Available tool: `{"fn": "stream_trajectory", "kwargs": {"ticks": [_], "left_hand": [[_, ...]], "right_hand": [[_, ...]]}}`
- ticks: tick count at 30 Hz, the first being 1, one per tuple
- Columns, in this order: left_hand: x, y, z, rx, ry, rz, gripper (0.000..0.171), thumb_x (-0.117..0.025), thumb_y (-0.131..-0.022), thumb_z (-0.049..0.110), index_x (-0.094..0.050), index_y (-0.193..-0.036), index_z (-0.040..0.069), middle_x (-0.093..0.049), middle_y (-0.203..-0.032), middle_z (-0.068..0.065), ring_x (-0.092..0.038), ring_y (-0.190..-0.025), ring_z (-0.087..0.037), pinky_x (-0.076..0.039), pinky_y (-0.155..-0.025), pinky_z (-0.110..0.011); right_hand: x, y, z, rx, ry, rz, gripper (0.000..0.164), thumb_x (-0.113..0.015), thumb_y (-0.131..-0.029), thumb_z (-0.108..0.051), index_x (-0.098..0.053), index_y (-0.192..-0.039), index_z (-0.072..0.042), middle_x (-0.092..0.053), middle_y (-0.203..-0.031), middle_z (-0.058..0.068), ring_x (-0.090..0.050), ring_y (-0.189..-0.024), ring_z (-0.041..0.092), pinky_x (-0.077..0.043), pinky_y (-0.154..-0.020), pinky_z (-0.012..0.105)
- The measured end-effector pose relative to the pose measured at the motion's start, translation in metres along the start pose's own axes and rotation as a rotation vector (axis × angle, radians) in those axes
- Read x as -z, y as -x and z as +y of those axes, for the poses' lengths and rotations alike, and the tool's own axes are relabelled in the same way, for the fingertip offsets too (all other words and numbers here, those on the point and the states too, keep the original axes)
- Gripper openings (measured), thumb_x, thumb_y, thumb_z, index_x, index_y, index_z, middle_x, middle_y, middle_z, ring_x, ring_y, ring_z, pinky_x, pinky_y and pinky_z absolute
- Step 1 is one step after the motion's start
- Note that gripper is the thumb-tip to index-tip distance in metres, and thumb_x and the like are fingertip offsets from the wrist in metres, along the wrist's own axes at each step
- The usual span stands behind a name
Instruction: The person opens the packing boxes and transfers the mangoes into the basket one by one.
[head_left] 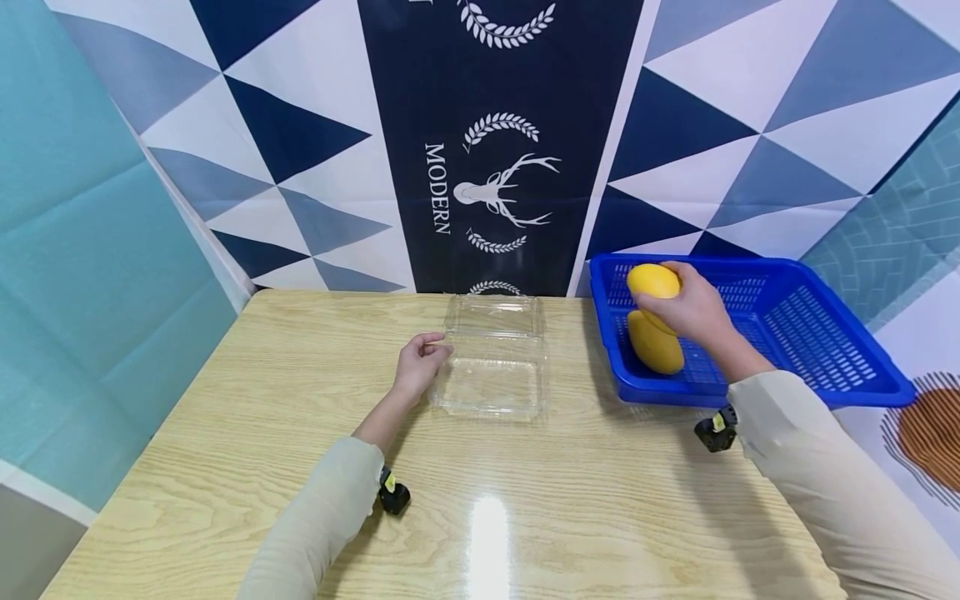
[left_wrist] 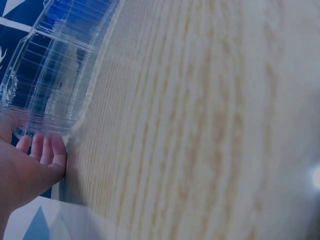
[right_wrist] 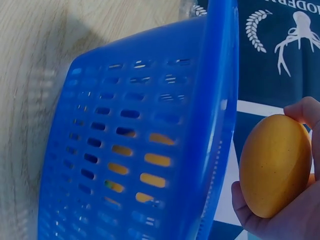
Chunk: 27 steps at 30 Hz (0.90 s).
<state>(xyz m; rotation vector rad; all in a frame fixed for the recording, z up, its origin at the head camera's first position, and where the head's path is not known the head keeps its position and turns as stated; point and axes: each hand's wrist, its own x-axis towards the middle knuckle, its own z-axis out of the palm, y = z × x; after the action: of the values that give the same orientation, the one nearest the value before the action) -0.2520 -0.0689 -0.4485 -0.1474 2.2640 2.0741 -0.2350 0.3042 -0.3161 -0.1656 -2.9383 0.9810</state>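
Observation:
My right hand [head_left: 693, 304] grips a yellow mango [head_left: 651, 281] above the left part of a blue plastic basket [head_left: 648, 390]. In the right wrist view the mango [right_wrist: 274, 165] shows whole, with thumb and fingers around it, beyond the basket's rim. Another mango [head_left: 654, 346] lies in the basket, and yellow shows through its slotted wall [right_wrist: 130, 115]. On the table, a clear plastic clamshell box [head_left: 491, 410] stands with its lid [head_left: 495, 312] folded back. My left hand [head_left: 422, 365] is at the box's left side, fingertips right at its wall [left_wrist: 60, 117], fingers loosely bent.
The light wood table [head_left: 300, 500] meets a patterned cloth wall [head_left: 498, 192] at the back, close behind the box lid. A teal cloth [head_left: 82, 250] hangs on the left. The basket stands at the table's back right and reaches past its right edge.

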Motion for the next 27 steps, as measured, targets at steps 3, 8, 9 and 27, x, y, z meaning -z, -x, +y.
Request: {"fn": "stream_trajectory", "kwargs": {"ticks": [3,8,9,27], "left_hand": [[-0.001,-0.001,-0.001,-0.009,-0.006,0.011,0.038,-0.064,-0.087,0.012,-0.055,-0.122,0.000,-0.055,-0.086,0.000,-0.049,-0.065,-0.007,-0.040,-0.053,-0.015],[-0.001,0.000,-0.001,-0.010,-0.013,0.012,0.037,-0.063,-0.088,0.012,-0.055,-0.122,0.000,-0.054,-0.085,0.001,-0.048,-0.064,-0.006,-0.040,-0.053,-0.015],[0.000,0.000,-0.001,-0.009,-0.012,0.011,0.037,-0.063,-0.088,0.012,-0.055,-0.122,0.000,-0.054,-0.085,0.001,-0.048,-0.064,-0.006,-0.040,-0.053,-0.015],[0.000,-0.001,-0.002,-0.025,-0.012,0.014,0.036,-0.065,-0.087,0.015,-0.057,-0.119,0.002,-0.058,-0.088,-0.002,-0.048,-0.065,-0.005,-0.040,-0.055,-0.017]], "right_hand": [[0.001,-0.001,0.003,-0.002,-0.004,0.005,0.090,-0.055,-0.085,-0.052,-0.015,-0.149,-0.004,-0.037,-0.136,0.029,-0.046,-0.105,0.039,-0.049,-0.075,0.045],[0.002,-0.001,0.007,-0.006,-0.007,0.011,0.090,-0.055,-0.085,-0.054,-0.015,-0.148,-0.003,-0.036,-0.136,0.030,-0.045,-0.106,0.040,-0.049,-0.077,0.048],[0.003,-0.001,0.008,-0.006,-0.007,0.012,0.091,-0.055,-0.085,-0.054,-0.015,-0.148,-0.003,-0.036,-0.135,0.030,-0.045,-0.106,0.041,-0.049,-0.077,0.048],[0.002,-0.003,0.022,-0.038,-0.014,0.035,0.092,-0.053,-0.085,-0.056,-0.014,-0.148,0.000,-0.035,-0.136,0.033,-0.043,-0.109,0.044,-0.046,-0.080,0.054]]}}
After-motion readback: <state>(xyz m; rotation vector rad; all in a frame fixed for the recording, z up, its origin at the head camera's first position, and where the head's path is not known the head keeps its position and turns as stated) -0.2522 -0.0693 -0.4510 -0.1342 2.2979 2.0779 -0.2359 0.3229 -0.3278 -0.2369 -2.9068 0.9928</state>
